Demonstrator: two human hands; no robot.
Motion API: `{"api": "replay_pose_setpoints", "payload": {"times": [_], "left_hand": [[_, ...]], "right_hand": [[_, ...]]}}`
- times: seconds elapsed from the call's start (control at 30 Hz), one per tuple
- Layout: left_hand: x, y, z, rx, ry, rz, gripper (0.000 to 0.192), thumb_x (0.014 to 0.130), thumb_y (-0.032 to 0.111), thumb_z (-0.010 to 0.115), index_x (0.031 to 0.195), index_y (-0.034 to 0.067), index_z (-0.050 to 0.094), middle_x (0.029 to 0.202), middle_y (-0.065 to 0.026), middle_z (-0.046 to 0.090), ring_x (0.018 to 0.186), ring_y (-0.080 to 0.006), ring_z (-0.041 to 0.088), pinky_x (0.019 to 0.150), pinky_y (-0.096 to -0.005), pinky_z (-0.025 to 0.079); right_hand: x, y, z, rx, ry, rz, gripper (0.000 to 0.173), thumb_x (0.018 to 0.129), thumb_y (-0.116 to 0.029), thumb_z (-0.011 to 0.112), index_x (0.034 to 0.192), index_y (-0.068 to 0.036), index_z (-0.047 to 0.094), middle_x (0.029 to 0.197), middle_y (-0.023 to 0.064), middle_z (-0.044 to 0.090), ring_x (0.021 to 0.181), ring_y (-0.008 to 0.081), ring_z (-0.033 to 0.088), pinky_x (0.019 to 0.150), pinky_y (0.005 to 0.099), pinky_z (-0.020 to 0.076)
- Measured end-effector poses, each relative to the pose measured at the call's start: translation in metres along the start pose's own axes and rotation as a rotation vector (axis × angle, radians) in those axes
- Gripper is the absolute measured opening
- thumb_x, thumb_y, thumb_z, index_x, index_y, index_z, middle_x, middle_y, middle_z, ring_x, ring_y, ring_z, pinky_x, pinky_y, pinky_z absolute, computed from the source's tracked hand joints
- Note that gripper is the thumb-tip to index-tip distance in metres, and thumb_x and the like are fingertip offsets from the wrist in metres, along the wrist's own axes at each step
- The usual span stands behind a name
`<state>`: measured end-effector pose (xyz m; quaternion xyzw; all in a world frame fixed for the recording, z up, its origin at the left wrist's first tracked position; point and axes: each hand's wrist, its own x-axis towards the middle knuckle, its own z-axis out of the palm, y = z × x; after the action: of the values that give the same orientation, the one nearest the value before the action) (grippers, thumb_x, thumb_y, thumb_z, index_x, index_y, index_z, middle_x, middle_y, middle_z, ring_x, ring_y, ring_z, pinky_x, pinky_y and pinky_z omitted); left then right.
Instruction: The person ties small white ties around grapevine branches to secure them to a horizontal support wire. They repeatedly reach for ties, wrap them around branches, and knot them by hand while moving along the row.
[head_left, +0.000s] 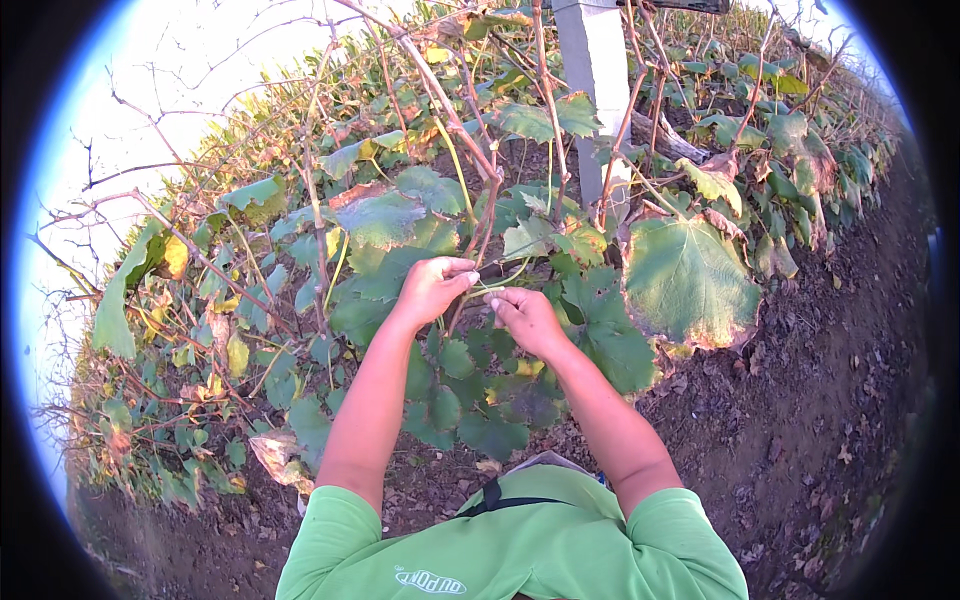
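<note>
My left hand (433, 291) and my right hand (527, 319) are close together in front of a grapevine. A thin pale strand (487, 286), a tie or a tendril, runs from the pinched thumb and forefinger of my left hand toward my right fingertips. My right hand pinches at the same spot, but its exact hold is partly hidden by the fingers. Between the hands a light green stem (514, 276) curves up to the right. Brown vine canes (491, 187) rise just behind my left hand. Broad green grape leaves (615, 330) hang below and beside both hands.
A pale post (596, 82) stands beyond the hands, among upright canes. At right hangs a large, brown-edged leaf (690, 281). Long bare canes (217, 270) reach out at left. Dark soil (787, 442) with fallen leaves slopes along the right.
</note>
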<state>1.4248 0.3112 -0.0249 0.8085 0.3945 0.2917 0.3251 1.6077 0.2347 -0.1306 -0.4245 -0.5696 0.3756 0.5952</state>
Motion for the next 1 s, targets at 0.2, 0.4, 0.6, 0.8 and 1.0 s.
{"api": "replay_pose_setpoints", "payload": {"times": [0.2, 0.4, 0.6, 0.8, 1.0], "left_hand": [[0.0, -0.005, 0.006, 0.046, 0.043, 0.031, 0.032, 0.093, 0.017, 0.076, 0.119, -0.002, 0.074, 0.102, -0.0124, 0.08, 0.091, -0.0163, 0.075, 0.084, -0.0327, 0.059], [-0.005, -0.001, 0.017, 0.213, 0.167, 0.018, 0.033, 0.088, 0.02, 0.077, 0.114, -0.001, 0.074, 0.098, -0.0133, 0.079, 0.086, -0.018, 0.076, 0.082, -0.0331, 0.059], [-0.005, 0.003, 0.0, -0.036, 0.19, 0.057, 0.035, 0.088, 0.017, 0.078, 0.117, -0.001, 0.072, 0.104, -0.0125, 0.076, 0.089, -0.0199, 0.074, 0.08, -0.0351, 0.06], [-0.051, 0.037, 0.006, 0.048, 0.641, 0.503, 0.013, 0.095, 0.004, 0.071, 0.105, -0.003, 0.074, 0.103, -0.0097, 0.072, 0.082, -0.0141, 0.067, 0.073, -0.0283, 0.055], [-0.134, 0.056, 0.053, -0.284, 0.381, 0.232, 0.02, 0.095, 0.012, 0.077, 0.107, -0.003, 0.075, 0.093, -0.0069, 0.073, 0.081, -0.01, 0.067, 0.07, -0.0252, 0.054]], "right_hand": [[-0.001, -0.025, -0.009, 0.626, -0.141, 0.372, 0.019, 0.105, -0.014, 0.062, 0.116, -0.001, 0.07, 0.075, -0.0014, 0.059, 0.052, 0.0026, 0.041, 0.046, 0.0209, 0.0324], [0.016, -0.039, -0.011, 0.583, -0.107, 0.336, 0.017, 0.105, -0.015, 0.063, 0.114, -0.004, 0.072, 0.075, -0.0016, 0.06, 0.05, 0.002, 0.038, 0.044, 0.0203, 0.0274], [0.026, -0.049, -0.017, 0.033, 0.086, -0.073, 0.025, 0.105, -0.015, 0.062, 0.121, -0.001, 0.073, 0.08, -0.0017, 0.063, 0.067, 0.0061, 0.053, 0.058, 0.0237, 0.0425], [-0.047, -0.08, -0.041, -0.574, 0.308, -0.464, 0.022, 0.097, -0.004, 0.067, 0.117, 0.0, 0.075, 0.081, 0.0088, 0.067, 0.07, 0.0202, 0.065, 0.063, 0.0315, 0.0514], [-0.101, -0.108, -0.053, -1.093, 0.078, -0.585, 0.03, 0.085, -0.006, 0.07, 0.115, -0.006, 0.075, 0.073, 0.01, 0.057, 0.064, 0.0283, 0.063, 0.056, 0.0398, 0.051]]}}
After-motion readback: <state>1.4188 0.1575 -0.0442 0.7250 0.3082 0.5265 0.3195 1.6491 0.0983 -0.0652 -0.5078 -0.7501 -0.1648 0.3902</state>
